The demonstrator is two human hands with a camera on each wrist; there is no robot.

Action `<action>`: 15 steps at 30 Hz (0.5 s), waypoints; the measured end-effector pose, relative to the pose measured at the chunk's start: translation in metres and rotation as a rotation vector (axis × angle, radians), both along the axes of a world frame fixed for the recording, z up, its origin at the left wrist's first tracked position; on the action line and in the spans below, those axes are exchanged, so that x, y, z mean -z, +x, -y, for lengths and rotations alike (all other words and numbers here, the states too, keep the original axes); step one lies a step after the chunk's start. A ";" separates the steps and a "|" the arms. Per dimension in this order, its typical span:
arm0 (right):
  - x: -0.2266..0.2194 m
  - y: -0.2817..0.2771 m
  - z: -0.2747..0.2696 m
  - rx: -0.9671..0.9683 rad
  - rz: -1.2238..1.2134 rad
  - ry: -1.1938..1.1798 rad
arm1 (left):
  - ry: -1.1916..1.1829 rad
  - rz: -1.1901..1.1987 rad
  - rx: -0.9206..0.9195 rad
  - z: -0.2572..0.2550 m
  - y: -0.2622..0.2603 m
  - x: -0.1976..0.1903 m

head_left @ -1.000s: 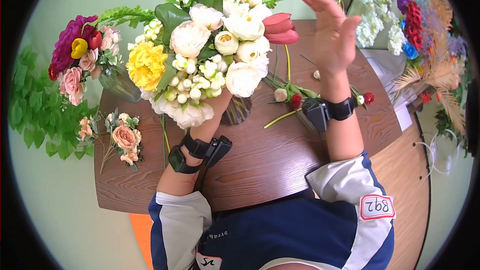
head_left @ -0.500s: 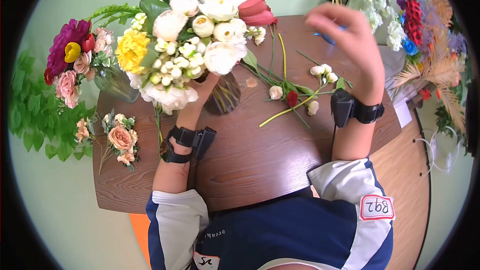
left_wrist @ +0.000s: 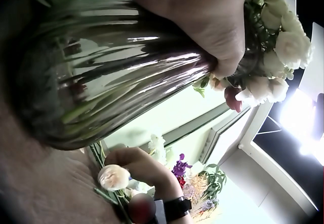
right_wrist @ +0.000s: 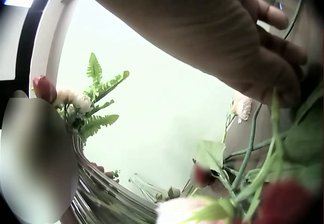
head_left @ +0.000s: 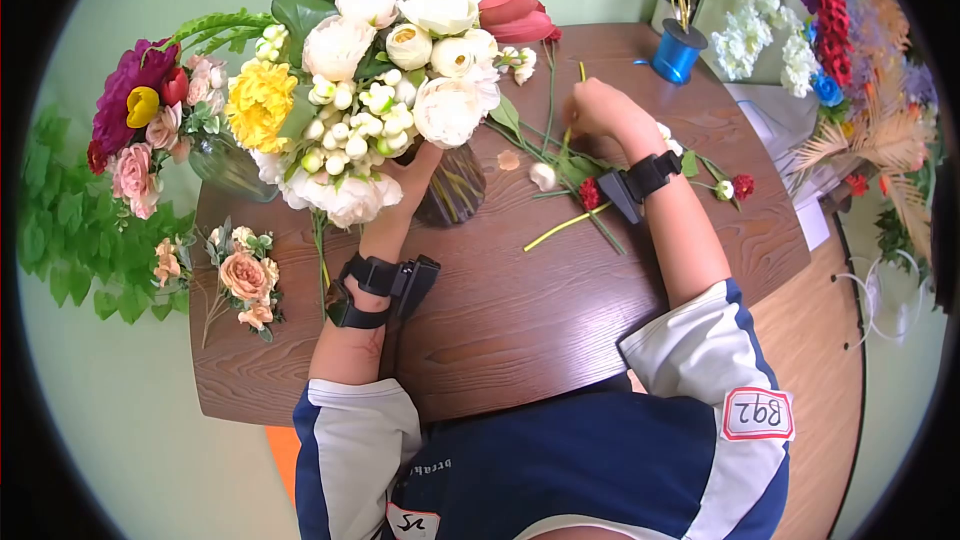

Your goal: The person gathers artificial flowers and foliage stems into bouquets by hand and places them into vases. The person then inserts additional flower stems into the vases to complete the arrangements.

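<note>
My left hand (head_left: 408, 178) grips the neck of a ribbed glass vase (left_wrist: 126, 67), which tilts in the left wrist view. A full bouquet (head_left: 400, 90) of white, yellow and red flowers fills the vase and hides most of the fingers in the head view. Down among loose cut stems on the table is my right hand (head_left: 612, 118), its fingers curled. Thumb and fingertips pinch a green stem (right_wrist: 275, 107) in the right wrist view. Beside that hand lie a pale rose (head_left: 542, 177) and a small red flower (head_left: 589, 193).
A second vase (head_left: 232, 172) with purple and pink flowers stands at the left. Peach roses (head_left: 245, 277) lie on the table (head_left: 490, 330) in front of it. At the back right are a blue ribbon spool (head_left: 677, 55) and gold-handled scissors (head_left: 682, 2). More flowers (head_left: 840, 100) crowd the right side.
My right hand, raised with fingers spread one second ago, has swung and come down onto the loose stems, fingers now curled. The bouquet and left hand have shifted left, then stayed nearly still.
</note>
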State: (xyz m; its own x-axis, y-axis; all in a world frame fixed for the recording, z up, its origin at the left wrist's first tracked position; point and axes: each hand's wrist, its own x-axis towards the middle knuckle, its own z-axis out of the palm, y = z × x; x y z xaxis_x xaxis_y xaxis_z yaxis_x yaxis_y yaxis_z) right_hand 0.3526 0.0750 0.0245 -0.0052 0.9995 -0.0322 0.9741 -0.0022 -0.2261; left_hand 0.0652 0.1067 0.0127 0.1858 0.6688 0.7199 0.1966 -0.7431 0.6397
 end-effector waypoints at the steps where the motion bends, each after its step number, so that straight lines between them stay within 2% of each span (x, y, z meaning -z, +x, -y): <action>1: 0.002 0.004 -0.005 0.002 0.002 0.000 | -0.035 0.027 0.023 0.002 0.001 -0.002; 3: 0.006 0.011 -0.015 -0.151 -0.023 0.396 | -0.075 0.057 0.046 0.001 0.001 0.000; 4: -0.002 0.008 -0.012 -0.154 -0.019 0.392 | -0.029 0.033 0.012 -0.002 0.001 0.003; 7: -0.043 -0.003 0.007 -0.347 -0.143 0.734 | 0.029 0.020 -0.025 -0.002 0.000 0.004; 8: -0.053 -0.006 0.013 -0.348 -0.143 0.733 | 0.045 0.030 -0.021 -0.002 0.001 0.003; 10: -0.071 -0.011 0.026 -0.218 -0.090 0.910 | 0.030 0.048 0.000 -0.003 0.001 0.002; 11: -0.079 -0.013 0.032 -0.252 -0.130 1.009 | 0.014 0.066 0.021 -0.003 0.001 0.002; 14: -0.096 -0.018 0.048 -0.162 -0.134 1.039 | -0.036 0.052 0.052 0.001 0.003 -0.002; 15: -0.096 -0.020 0.049 -0.126 -0.111 1.003 | -0.092 0.019 0.016 -0.009 0.003 0.009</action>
State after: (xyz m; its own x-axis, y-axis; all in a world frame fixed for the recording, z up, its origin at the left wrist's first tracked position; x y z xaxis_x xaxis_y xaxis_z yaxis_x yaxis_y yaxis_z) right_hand 0.3325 0.0261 0.1210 -0.0645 0.5576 0.8276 0.9275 0.3396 -0.1565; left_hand 0.0678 0.1153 0.0039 0.1838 0.7295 0.6588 0.1724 -0.6837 0.7091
